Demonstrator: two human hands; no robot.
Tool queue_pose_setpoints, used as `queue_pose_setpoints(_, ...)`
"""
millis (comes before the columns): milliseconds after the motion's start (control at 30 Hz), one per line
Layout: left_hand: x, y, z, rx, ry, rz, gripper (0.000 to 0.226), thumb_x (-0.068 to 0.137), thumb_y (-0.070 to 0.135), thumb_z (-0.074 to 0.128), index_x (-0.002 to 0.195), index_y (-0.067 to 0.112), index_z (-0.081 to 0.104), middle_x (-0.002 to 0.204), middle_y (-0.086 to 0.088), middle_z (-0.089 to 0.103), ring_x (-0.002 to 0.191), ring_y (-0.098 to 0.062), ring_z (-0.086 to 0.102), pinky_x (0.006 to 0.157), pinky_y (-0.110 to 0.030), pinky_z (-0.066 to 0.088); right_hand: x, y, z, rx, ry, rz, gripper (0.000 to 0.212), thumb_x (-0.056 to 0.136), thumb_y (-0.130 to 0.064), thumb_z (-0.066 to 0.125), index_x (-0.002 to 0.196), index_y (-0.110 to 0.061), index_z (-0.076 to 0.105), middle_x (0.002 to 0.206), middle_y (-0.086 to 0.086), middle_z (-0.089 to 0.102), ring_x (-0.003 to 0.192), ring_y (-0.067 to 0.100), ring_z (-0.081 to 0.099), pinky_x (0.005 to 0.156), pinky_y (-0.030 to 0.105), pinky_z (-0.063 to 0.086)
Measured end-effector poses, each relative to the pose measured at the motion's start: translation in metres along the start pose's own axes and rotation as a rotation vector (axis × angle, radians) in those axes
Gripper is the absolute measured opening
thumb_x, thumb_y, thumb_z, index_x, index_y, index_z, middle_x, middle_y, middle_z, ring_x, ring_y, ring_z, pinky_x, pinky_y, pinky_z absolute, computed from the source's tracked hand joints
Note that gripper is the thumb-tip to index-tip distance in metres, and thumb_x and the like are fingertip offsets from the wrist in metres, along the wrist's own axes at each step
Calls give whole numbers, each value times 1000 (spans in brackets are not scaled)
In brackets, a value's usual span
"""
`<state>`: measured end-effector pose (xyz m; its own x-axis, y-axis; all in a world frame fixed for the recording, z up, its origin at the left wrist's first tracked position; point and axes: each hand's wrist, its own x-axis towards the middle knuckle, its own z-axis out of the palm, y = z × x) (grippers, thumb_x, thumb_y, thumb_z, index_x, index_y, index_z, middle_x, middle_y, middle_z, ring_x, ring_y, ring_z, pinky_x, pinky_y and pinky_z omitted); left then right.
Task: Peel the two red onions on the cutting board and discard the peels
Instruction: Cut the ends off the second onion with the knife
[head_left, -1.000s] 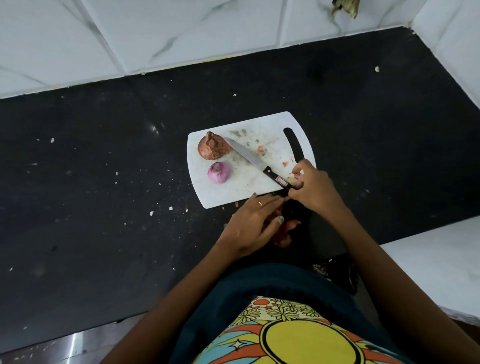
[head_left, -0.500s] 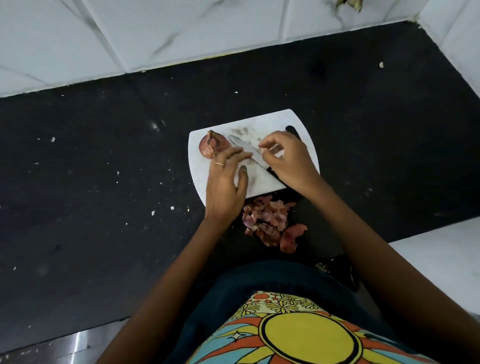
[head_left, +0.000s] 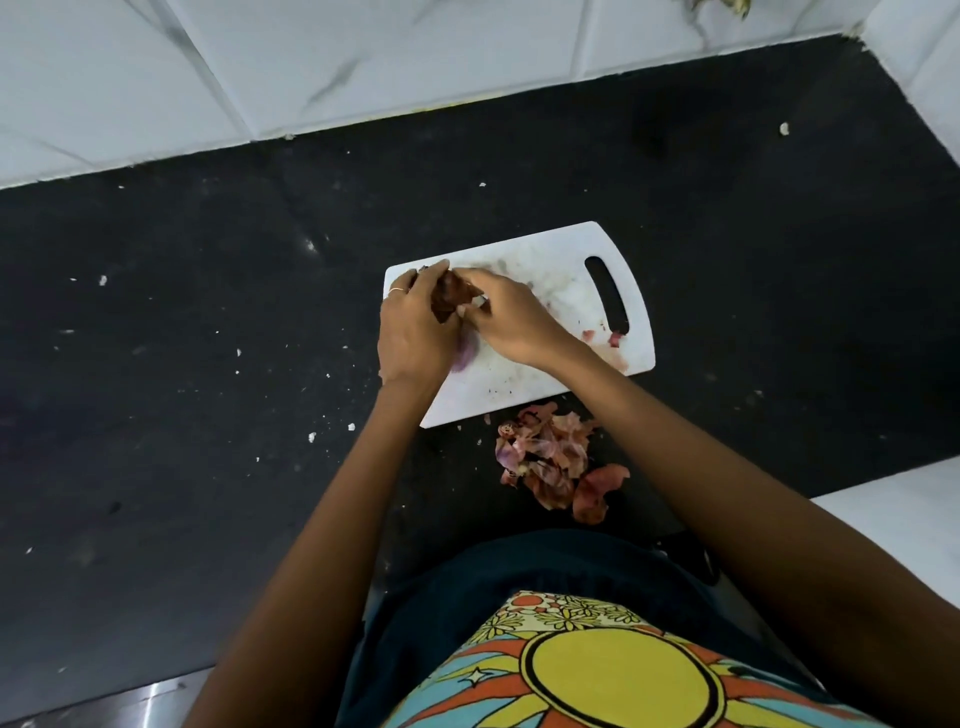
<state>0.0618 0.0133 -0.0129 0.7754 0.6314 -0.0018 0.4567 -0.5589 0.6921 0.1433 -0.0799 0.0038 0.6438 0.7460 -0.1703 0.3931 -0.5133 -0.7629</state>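
Fingers of the left hand (head_left: 413, 332) and the right hand (head_left: 511, 317) grip the unpeeled onion (head_left: 451, 300) at the left end of the cutting board (head_left: 561, 280); its dry skin looks thin and brittle, probably best pinched at a loose edge.

tabletop (head_left: 208, 364): matt black stone, speckled
board (head_left: 550, 270): smooth white plastic, stained
peels (head_left: 550, 457): thin, papery, dry
wall (head_left: 363, 52): glossy marbled tile

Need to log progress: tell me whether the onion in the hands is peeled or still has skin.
Still skinned: brown papery skin shows on the onion between the left hand and right hand.
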Motion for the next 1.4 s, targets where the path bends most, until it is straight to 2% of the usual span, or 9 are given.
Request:
queue_pose_setpoints(267,4,28,-3,-160,51,-50,58,86,28,70,138,19,47,130,-9,44,102,-12,53,84,-10,37,-9,-9,-17,106,202,-30,43,94,5,40,134,-6,51,130,12,53,122,19,49,104,23,37)
queue_pose_setpoints(433,-7,55,13,-232,-34,-11,60,86,32,70,139,16,46,126,-9,47,104,-18,57,93,-27,47,-33,1,-42,51,342,-41,43,92,10,38,129,-2,55,128,13,55,121,19,50,103,19,36)
queue_pose_setpoints(633,-40,56,31,-193,-136,-43,57,88,31,68,138,12,48,129,-10,46,111,-22,56,93,-23,43,-65,25,-36,105,277,47,44,91,13,37,126,-3,58,128,11,57,120,17,52,98,6,35)
queue_pose_setpoints(700,-48,56,33,-180,-129,-53,58,88,29,68,140,12,45,131,-9,44,114,-21,53,91,-18,38,-72,30,-35,127,258,57,43,92,11,39,127,-5,58,128,9,56,119,17,52,100,10,38)
queue_pose_setpoints(800,-53,57,32,-178,-120,-67,60,89,27,67,142,12,43,134,-9,42,116,-20,50,89,-17,35,-77,41,-36,55,246,122,50,87,11,43,131,-9,54,129,11,53,118,22,51,104,31,41)
queue_pose_setpoints(933,-53,57,33,-176,-100,-66,58,90,30,65,141,12,44,134,-7,41,117,-18,49,88,-15,34,-85,56,-34,-184,94,297,53,87,-13,58,138,-16,44,131,13,43,123,32,39,100,51,38)
queue_pose_setpoints(1033,-53,58,34,-169,-94,-79,56,91,30,64,141,13,44,135,-7,41,116,-18,48,85,-17,34,-90,58,-28,-309,87,327,55,88,-20,64,139,-17,42,131,10,40,124,30,35,99,48,37)
queue_pose_setpoints(1200,-54,59,35,-158,-89,-74,55,91,29,63,140,14,44,135,-6,41,114,-16,47,82,-19,35,-85,58,-28,-251,139,254,39,87,-5,61,125,-4,54,118,18,51,112,32,49,89,36,41)
queue_pose_setpoints(1400,-48,62,38,-212,-107,-105,51,92,24,61,138,11,43,132,-9,42,113,-20,49,86,-21,38,-74,61,-36,-83,261,332,17,86,-12,56,101,-4,60,96,15,54,76,19,50,65,27,35)
